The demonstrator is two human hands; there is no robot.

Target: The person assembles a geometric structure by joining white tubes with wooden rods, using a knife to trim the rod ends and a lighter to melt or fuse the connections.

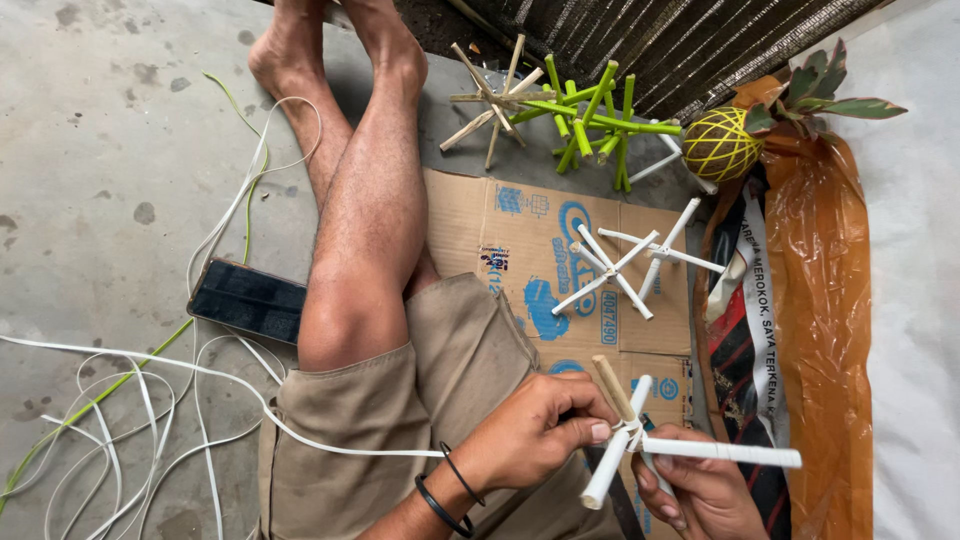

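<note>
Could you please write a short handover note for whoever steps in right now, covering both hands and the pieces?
Left hand: pinches the centre of a white stick star, with a white strip trailing from it across the lap.
Right hand: grips the star from below.
Done: white star on the cardboard; tan star, green star and a yellow-green woven ball beyond it.
Left: the held star's joint looks unfinished. A phone lies on the floor.
</note>
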